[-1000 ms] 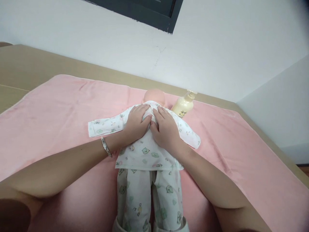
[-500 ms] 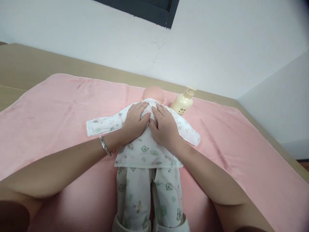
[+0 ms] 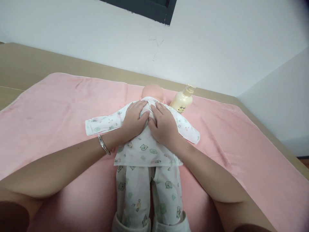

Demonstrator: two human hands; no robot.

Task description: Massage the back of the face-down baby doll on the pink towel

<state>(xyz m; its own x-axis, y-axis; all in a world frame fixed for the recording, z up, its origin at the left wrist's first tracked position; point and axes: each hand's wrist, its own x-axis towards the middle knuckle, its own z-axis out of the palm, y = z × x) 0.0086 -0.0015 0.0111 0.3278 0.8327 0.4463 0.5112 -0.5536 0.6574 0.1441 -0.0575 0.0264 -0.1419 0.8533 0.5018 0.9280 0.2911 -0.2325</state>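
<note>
A baby doll point(image 3: 152, 91) lies on a pink blanket point(image 3: 60, 100), its bald head pointing toward the wall. It wears a white long-sleeved top point(image 3: 145, 153) printed with small green bears, and matching trousers point(image 3: 138, 193) with turned-up cuffs. My left hand point(image 3: 135, 119) rests flat on the left of the doll's upper back, a silver bangle point(image 3: 103, 145) on its wrist. On the right of the upper back lies my right hand point(image 3: 165, 124), palm down. Both have their fingers stretched toward the head, the thumbs almost meeting. The doll's face is out of sight.
Close beside the doll's right-hand shoulder, a pale yellow pump bottle point(image 3: 182, 100) leans on the blanket. Wooden surface point(image 3: 36, 58) shows around the blanket's edges. A white wall point(image 3: 205, 48) stands behind, with a dark frame point(image 3: 154, 9) at the top.
Both hands stay flat on the doll's upper back in nearly the same pose. The whole view has shifted very slightly; the doll and bottle have not visibly moved on the blanket.
</note>
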